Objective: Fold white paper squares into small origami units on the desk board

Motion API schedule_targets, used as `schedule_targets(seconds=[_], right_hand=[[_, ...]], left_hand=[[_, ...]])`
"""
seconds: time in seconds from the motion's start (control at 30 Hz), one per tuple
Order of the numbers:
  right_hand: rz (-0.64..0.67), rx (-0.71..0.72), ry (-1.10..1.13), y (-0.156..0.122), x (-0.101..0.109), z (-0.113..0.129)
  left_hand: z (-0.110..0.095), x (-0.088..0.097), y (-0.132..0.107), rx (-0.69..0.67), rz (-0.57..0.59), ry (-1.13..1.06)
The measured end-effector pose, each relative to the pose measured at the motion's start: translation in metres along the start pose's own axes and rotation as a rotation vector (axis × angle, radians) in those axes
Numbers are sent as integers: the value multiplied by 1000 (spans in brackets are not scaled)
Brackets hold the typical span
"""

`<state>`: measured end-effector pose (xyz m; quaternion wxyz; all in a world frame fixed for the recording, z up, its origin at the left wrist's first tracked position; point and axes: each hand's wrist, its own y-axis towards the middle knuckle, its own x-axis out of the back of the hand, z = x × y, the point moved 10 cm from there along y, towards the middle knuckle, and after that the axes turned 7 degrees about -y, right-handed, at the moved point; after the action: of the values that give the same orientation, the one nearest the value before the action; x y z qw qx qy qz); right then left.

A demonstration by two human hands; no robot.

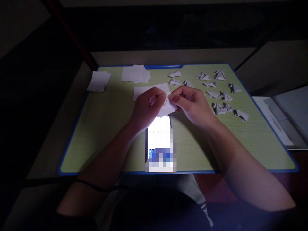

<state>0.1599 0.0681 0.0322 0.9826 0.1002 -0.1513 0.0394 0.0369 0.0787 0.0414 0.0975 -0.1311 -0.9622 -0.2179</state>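
Both hands are up over the middle of the green counter [101, 128], the one with the raised blue rim. The left hand [147, 105] and the right hand [192, 104] meet fingertip to fingertip, both pinched shut on a small white paper [167, 108] held just above the surface. Right beneath them lies a lit phone [159, 141], screen glowing, down by the front edge. At the far left corner there's a stack of paper squares [98, 81], with a second stack [136, 73] beside it and loose sheets [141, 92] just behind the left hand. Over on the right half is a scatter of folded paper figures [220, 96], spread in rough rows. Everything around the counter is dark.
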Motion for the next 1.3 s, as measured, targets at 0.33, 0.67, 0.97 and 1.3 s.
schedule_targets(seconds=[0.33, 0.67, 0.97, 1.3], right_hand=[[-8, 26, 67, -1, -3, 2], [-43, 43, 116, -1, -4, 0], [-15, 61, 56, -3, -7, 0], [7, 52, 80, -3, -7, 1]], left_hand=[[11, -5, -1, 57, 40, -153], [1, -9, -2, 6, 99, -143], [-2, 3, 3, -53, -34, -125], [8, 1, 4, -4, -5, -312]])
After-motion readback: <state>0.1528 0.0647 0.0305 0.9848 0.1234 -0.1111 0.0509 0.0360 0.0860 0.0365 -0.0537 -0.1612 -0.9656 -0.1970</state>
